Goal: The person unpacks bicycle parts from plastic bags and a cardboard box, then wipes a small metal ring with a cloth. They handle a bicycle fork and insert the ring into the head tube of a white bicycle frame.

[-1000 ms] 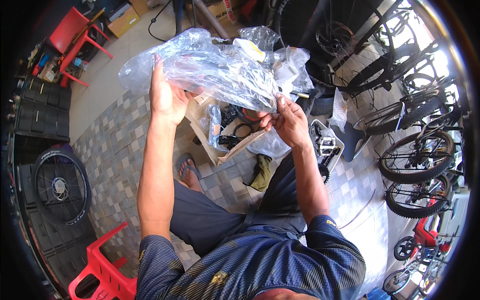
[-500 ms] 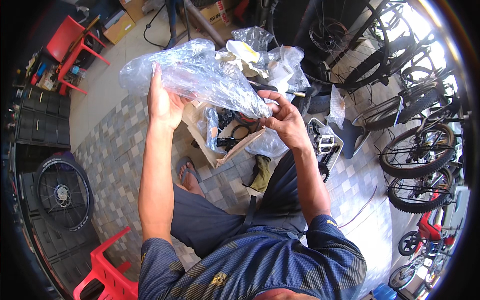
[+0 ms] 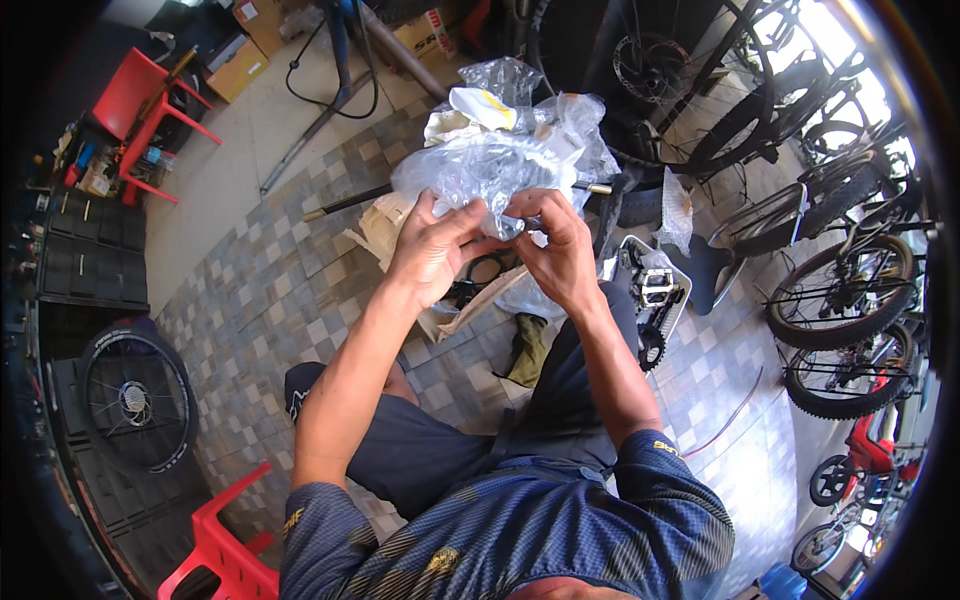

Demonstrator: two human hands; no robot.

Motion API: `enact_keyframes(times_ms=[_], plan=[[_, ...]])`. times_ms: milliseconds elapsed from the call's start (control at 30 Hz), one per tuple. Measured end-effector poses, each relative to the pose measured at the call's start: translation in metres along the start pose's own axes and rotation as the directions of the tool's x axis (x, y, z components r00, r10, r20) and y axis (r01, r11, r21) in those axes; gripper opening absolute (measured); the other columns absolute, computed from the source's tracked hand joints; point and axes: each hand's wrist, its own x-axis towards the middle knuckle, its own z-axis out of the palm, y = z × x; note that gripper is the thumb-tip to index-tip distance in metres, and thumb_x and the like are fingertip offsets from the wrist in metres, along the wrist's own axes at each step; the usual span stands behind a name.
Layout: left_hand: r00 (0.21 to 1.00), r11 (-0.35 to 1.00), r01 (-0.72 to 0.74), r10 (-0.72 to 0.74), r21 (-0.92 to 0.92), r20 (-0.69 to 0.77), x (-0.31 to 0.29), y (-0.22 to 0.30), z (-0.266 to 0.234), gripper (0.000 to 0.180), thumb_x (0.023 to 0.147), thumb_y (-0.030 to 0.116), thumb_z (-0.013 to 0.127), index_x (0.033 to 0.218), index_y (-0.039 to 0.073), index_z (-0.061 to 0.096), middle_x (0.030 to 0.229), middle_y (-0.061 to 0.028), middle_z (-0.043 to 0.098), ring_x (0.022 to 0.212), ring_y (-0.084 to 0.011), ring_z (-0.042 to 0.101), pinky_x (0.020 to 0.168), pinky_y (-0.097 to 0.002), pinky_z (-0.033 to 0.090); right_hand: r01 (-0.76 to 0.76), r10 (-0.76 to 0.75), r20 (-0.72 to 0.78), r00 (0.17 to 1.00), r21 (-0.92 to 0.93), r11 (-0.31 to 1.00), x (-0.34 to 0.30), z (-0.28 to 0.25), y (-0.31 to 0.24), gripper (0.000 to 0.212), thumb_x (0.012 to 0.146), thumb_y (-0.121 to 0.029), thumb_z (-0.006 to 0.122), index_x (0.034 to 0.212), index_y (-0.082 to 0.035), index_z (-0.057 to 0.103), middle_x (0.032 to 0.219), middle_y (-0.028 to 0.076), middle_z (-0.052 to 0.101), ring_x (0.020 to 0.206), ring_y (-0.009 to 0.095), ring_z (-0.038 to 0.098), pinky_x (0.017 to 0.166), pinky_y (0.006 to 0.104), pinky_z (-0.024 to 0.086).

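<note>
A crumpled sheet of clear plastic wrap [image 3: 455, 168] is bunched up in front of me, over an open cardboard box [image 3: 470, 322]. My left hand [image 3: 432, 255] pinches its near edge from the left. Close beside it, my right hand [image 3: 556, 252] grips the same edge with bent fingers and thumb. A black handlebar [image 3: 358, 200] passes behind the wrap, its two ends sticking out left and right. Part of the box's contents, including black parts, shows below my hands; the rest is covered.
Loose packaging [image 3: 580, 125] is heaped beyond the wrap. Right of my knee lie a pedal [image 3: 657, 285] and a black saddle [image 3: 703, 280]. Bicycles with black wheels [image 3: 840, 300] line the right side. Red chairs [image 3: 215, 545] and a leaning wheel [image 3: 135, 400] are on the left.
The wrap, stretched out long to the left before, is now gathered into a bunch. My left hand has come right and nearer, beside my right hand. The handlebar's left end has come into sight.
</note>
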Motion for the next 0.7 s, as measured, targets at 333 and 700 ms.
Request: enact_keyframes(times_ms=[333, 700], plan=[[0.951, 0.936, -0.31, 0.302, 0.167, 0.068, 0.009, -0.001, -0.007, 0.053, 0.091, -0.01, 0.062, 0.135, 0.008, 0.04, 0.126, -0.0137, 0.061, 0.11, -0.0222, 0.066, 0.089, -0.0364, 0.059, -0.453, 0.424, 0.226, 0.877, 0.681, 0.575, -0.013, 0.008, 0.001, 0.037, 0.09, 0.002, 0.072, 0.124, 0.0, 0.058, 0.121, 0.009, 0.063, 0.108, 0.012, 0.062, 0.09, 0.0264, 0.053], [0.962, 0.961, -0.261, 0.252, 0.085, 0.108, 0.003, 0.006, -0.009, 0.056, 0.094, -0.01, 0.052, 0.145, 0.007, 0.037, 0.137, -0.0176, 0.056, 0.127, -0.0294, 0.059, 0.105, -0.0413, 0.054, -0.376, 0.431, 0.124, 0.894, 0.73, 0.57, -0.012, 0.014, 0.0, 0.04, 0.09, 0.009, 0.067, 0.127, -0.001, 0.056, 0.116, 0.006, 0.066, 0.101, 0.01, 0.063, 0.088, 0.0235, 0.052]])
